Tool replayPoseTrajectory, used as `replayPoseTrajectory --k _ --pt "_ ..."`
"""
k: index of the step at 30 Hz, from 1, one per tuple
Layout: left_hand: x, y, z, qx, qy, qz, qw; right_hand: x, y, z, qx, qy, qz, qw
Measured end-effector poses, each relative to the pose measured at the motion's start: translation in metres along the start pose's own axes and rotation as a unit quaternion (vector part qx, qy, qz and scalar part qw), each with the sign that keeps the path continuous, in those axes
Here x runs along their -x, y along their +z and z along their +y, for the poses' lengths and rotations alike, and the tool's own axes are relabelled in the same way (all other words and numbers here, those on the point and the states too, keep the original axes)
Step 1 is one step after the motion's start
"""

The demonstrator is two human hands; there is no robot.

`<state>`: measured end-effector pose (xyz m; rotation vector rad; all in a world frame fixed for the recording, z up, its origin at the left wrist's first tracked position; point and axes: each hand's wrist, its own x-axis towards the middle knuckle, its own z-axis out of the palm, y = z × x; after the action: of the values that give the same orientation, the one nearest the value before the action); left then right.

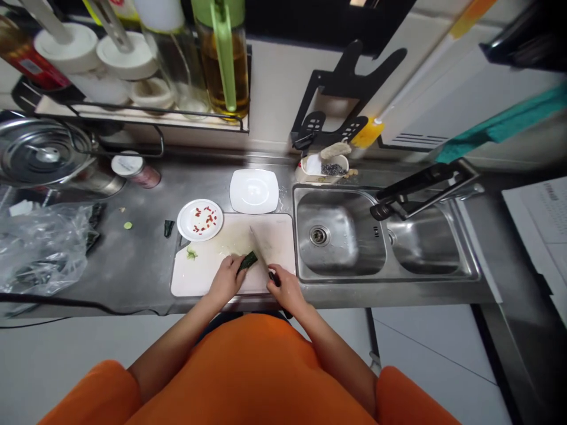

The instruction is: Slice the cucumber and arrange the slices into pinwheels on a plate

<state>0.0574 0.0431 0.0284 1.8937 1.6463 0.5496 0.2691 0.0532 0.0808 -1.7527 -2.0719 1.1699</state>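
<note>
My left hand [229, 276] grips a short length of dark green cucumber [247, 260] on the white cutting board [195, 282]. In my right hand [284, 287] is the black handle of a kitchen knife [260, 249], its blade slanting up and left across the board, just right of the cucumber. Whether the blade touches the cucumber I cannot tell. A few pale green scraps [191, 253] lie at the board's left. On its upper left corner rests a round white plate [200, 220] with small red pieces. Behind the board is a squarish white plate [254, 190] with nothing on it.
Right of the board is a double sink [341, 236] with a dark faucet [411, 192]. A dark green cucumber piece [169, 228] and a small green slice [128, 225] lie left. Further left are a plastic bag [44, 254], a lidded pot [48, 156] and a jar [135, 170].
</note>
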Motion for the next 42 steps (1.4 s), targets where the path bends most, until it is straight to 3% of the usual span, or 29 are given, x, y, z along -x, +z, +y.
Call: replayPoseTrajectory --k 5,8,14,21,24,28,33,42 --pt "0.001 -0.007 -0.004 -0.071 -0.016 0.014 0.997 -0.003 -0.001 0.001 -0.005 0.002 -0.018 1.000" --pt "0.002 -0.012 -0.004 -0.049 -0.011 0.009 0.999 -0.006 -0.004 0.000 0.031 0.007 -0.032 0.999" --pt "0.018 -0.031 -0.016 -0.017 -0.065 0.035 0.997 -0.011 -0.006 -0.006 0.137 0.014 -0.062 0.988" --pt "0.036 -0.055 -0.022 -0.018 -0.066 0.026 0.997 -0.021 -0.009 -0.015 0.196 0.036 -0.105 0.974" --pt "0.030 -0.050 -0.013 -0.025 -0.033 0.018 0.999 -0.025 -0.011 -0.021 0.209 0.053 -0.116 0.970" --pt "0.011 -0.028 0.000 -0.034 0.022 0.001 0.999 -0.028 -0.010 -0.027 0.233 0.074 -0.130 0.961" --pt "-0.009 -0.006 0.005 -0.047 0.019 0.004 0.999 -0.030 -0.009 -0.030 0.231 0.061 -0.148 0.960" --pt "-0.005 0.000 0.007 -0.034 0.035 0.005 0.999 -0.028 -0.013 -0.030 0.261 0.035 -0.161 0.951"
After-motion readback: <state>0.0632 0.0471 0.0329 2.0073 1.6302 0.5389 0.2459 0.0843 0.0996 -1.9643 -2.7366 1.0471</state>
